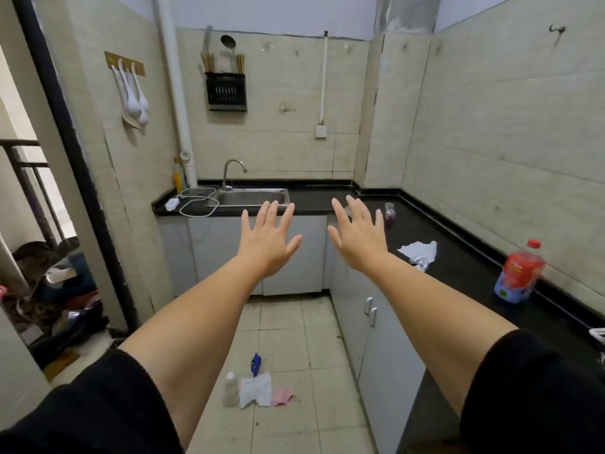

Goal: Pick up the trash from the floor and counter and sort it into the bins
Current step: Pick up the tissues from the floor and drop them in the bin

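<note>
Hovering above bare floor tiles (327, 355), left hand (266, 244) and right hand (358, 239), fingers spread wide, empty.

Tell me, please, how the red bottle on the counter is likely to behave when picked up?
The red bottle looks full, so probably heavy for its size. It stands upright and tall, so a sideways push might tip it. Its smooth plastic may be slippery.
</note>
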